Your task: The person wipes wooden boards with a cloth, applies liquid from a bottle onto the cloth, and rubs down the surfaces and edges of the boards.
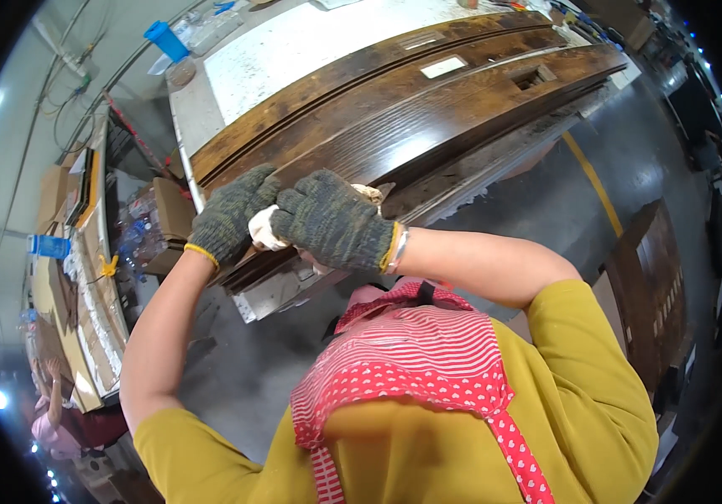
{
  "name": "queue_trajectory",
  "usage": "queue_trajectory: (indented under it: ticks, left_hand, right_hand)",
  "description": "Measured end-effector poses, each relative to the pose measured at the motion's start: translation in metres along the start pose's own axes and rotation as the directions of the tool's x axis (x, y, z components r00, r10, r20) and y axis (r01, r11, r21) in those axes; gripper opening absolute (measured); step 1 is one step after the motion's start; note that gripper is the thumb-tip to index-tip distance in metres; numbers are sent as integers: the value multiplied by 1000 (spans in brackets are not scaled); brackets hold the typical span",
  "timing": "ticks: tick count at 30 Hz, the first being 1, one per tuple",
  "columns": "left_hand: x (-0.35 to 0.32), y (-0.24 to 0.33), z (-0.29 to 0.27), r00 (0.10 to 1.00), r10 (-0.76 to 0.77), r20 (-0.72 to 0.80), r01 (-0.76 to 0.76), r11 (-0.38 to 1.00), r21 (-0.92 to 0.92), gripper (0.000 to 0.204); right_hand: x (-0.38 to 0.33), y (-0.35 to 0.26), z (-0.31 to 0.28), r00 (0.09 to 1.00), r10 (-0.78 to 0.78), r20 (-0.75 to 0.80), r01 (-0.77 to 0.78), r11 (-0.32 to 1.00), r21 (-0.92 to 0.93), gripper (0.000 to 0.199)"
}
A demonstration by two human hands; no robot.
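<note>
Dark brown, glossy wooden boards lie lengthwise on the worktable, the nearest one a long wood-grained board [428,139] with a rectangular cutout toward its far right end. Both hands wear dark green knit gloves with yellow cuffs. My left hand [235,212] is closed over the left end of the near board, its fingers curled on the edge. Close beside it, my right hand [336,220] is wrapped round a crumpled white cloth [267,229], which sticks out between the hands. More pale cloth shows past the right hand's knuckles. The fingertips are partly hidden.
A white sheet [294,63] covers the table behind the boards. A blue cup [166,40] stands at its far left corner. Cardboard boxes [172,214] and a cluttered bench are at left, where another person [54,424] is. More brown panels [646,286] lean at right.
</note>
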State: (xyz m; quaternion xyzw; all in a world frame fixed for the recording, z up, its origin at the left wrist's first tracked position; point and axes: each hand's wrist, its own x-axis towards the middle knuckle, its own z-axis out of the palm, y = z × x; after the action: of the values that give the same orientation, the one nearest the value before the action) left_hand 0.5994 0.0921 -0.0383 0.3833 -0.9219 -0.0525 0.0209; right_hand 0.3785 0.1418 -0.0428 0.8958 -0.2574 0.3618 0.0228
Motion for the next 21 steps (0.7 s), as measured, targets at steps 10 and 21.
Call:
queue_trajectory:
  ticks: [10, 21]
  left_hand:
    - [-77, -76, 25, 999, -11, -35, 9, 998, -54, 37]
    - [-68, -85, 33, 995, -90, 49, 95, 988, -118, 46]
  right_hand:
    - [-56, 65, -60, 967, 233, 100, -193, 933, -304, 31]
    - [68, -54, 58, 970, -151, 189, 132, 985, 112, 22]
